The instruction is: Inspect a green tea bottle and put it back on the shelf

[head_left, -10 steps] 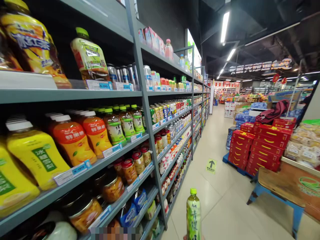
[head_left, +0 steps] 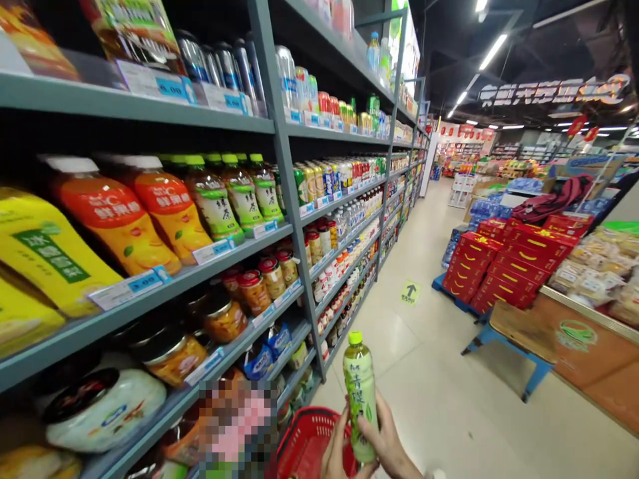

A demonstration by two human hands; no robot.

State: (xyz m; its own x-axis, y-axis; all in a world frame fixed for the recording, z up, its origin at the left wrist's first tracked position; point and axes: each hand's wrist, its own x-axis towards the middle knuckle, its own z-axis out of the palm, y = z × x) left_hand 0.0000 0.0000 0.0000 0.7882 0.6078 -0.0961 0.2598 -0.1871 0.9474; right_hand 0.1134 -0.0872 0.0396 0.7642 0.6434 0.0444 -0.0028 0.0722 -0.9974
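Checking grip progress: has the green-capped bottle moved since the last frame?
Cannot tell. The bottle sits higher and further left in view, but the floor arrow sign shifted likewise, so the camera moved.

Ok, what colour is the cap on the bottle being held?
Bright yellow-green, on the bottle held by both hands; clearest in the head view.

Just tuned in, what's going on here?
A person stands in a shop aisle holding a green-capped bottle upright in both hands: the left hand at its lower side, the right hand wrapped around its body. A red basket sits just below, beside the drinks shelves.
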